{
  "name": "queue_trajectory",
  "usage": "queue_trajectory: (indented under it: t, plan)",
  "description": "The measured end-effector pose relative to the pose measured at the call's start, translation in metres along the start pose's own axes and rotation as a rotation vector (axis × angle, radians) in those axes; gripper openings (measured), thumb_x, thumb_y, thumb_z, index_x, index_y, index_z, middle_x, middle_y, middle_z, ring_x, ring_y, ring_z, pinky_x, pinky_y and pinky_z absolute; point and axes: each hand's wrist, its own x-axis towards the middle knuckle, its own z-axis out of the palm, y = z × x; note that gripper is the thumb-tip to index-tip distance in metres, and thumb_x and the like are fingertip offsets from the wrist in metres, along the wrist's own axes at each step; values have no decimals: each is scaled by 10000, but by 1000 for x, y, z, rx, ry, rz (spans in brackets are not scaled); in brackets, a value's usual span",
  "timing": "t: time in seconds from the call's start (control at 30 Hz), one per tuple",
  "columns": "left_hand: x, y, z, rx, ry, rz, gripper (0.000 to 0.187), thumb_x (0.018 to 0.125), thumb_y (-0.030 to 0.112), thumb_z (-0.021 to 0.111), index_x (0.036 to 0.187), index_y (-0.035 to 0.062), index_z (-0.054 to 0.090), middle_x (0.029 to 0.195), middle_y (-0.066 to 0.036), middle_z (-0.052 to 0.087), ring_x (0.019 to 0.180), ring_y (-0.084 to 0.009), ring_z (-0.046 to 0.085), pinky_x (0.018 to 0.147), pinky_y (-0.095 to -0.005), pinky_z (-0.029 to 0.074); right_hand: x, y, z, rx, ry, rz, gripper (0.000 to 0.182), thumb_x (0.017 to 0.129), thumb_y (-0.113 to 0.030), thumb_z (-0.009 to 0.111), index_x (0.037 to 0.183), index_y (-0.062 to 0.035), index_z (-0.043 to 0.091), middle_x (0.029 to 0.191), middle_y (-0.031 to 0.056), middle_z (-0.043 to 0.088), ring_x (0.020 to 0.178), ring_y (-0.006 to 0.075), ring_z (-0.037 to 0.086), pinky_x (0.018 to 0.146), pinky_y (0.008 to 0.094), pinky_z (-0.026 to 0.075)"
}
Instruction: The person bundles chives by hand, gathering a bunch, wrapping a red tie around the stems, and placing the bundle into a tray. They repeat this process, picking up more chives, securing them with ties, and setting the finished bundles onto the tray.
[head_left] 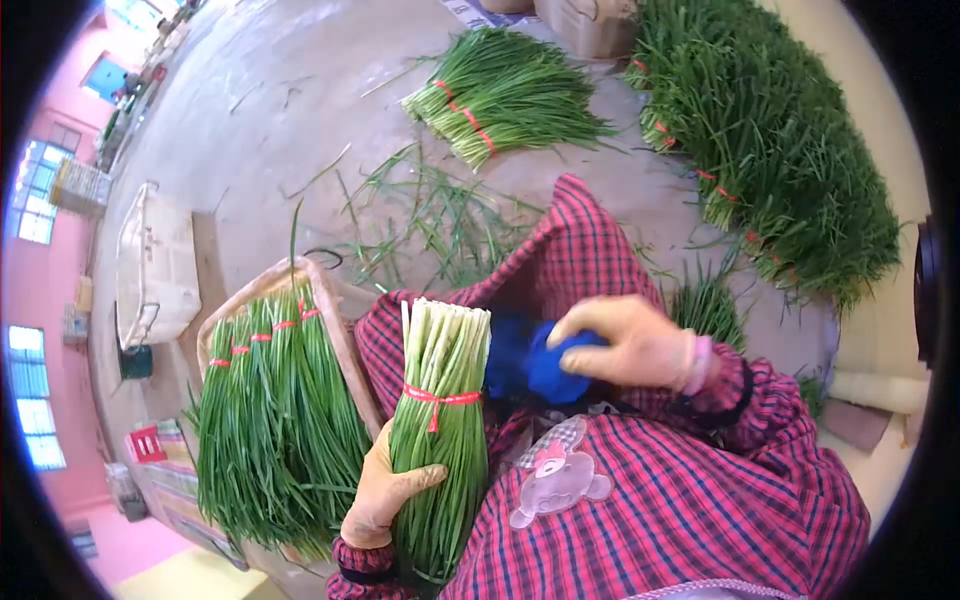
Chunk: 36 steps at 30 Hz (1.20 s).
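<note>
A bundle of green stalks point(440, 430), tied with a red band and with its pale cut ends up, stands in front of my lap. Around its lower part wraps my left hand point(385, 490), in a pale glove. My right hand point(630, 345), also gloved, is to the right of the bundle and apart from it, thumb and fingers curved over a dark blue thing point(553, 368) on my lap. Whether the fingers grip it is blurred. Close by on the left, a basket point(345, 340) holds several red-banded bundles point(285, 430).
Tied bundles point(510, 95) lie on the floor ahead, with loose leaves point(440, 225) nearer me. A long heap of bundles point(780, 150) runs along the right. At the left are a white crate point(158, 265) and a small red basket point(146, 444).
</note>
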Motion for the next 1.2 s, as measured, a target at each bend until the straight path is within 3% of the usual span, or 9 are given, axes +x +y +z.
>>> queue_trajectory:
  t: [0.07,0.2,0.43,0.67,0.8,0.87,0.93,1.0,1.2]
  plan:
    - [-2,-3,2,-23,27,47,753,730,6,825,1378,8,442,1245,-57,604,1126,-164,585,988,-319,465,10,-10,-5,172,280,45,268,818,-163,756,1042,-43,671,987,125,702,918,222,695,851,323,541]
    - [5,-20,2,-50,18,77,775,739,44,839,1390,8,421,1251,-63,594,1127,-165,583,983,-318,468,45,-52,39,-166,150,-425,274,771,-209,760,996,-78,673,889,131,670,811,305,678,732,377,553]
    - [11,-38,4,35,189,83,763,757,141,854,1375,-2,431,1190,-73,630,1052,-154,608,943,-304,486,122,-23,101,-329,188,-210,196,815,-235,635,936,-81,621,832,180,658,792,374,673,697,461,545]
    - [15,-42,-3,117,169,157,730,769,150,839,1361,-8,443,1166,-75,642,1023,-152,614,929,-306,490,157,30,54,-664,426,27,239,837,-246,664,964,-54,599,889,171,668,819,352,671,689,432,535]
    - [6,-44,-1,-30,172,128,735,767,128,830,1369,-13,432,1179,-80,634,1038,-158,611,930,-301,488,120,-33,42,-317,535,-192,250,788,-252,706,935,-68,620,849,157,672,817,338,671,726,423,537]
    - [6,-42,-3,-1,146,142,747,765,134,834,1373,-14,427,1165,-76,638,1032,-150,611,921,-299,493,99,-52,58,-367,260,-498,234,763,-230,716,915,-84,616,807,140,651,777,315,674,695,419,536]
    - [10,-39,-1,10,153,140,744,764,137,836,1370,-16,431,1161,-75,639,1027,-147,611,917,-297,494,89,-46,92,-553,-51,-449,223,748,-211,716,908,-97,611,790,122,634,756,306,670,668,424,533]
    - [11,-38,1,10,176,140,742,764,140,837,1367,-17,435,1157,-74,640,1022,-143,610,914,-295,496,114,-3,102,-524,293,-404,223,760,-232,708,914,-103,609,815,130,647,778,323,672,664,438,533]
    - [4,-47,-15,-246,86,159,774,729,169,860,1361,-24,456,1181,-67,633,1047,-153,605,944,-301,480,134,4,52,-401,390,-17,260,815,-232,715,956,-35,621,836,167,675,796,324,683,720,382,534]
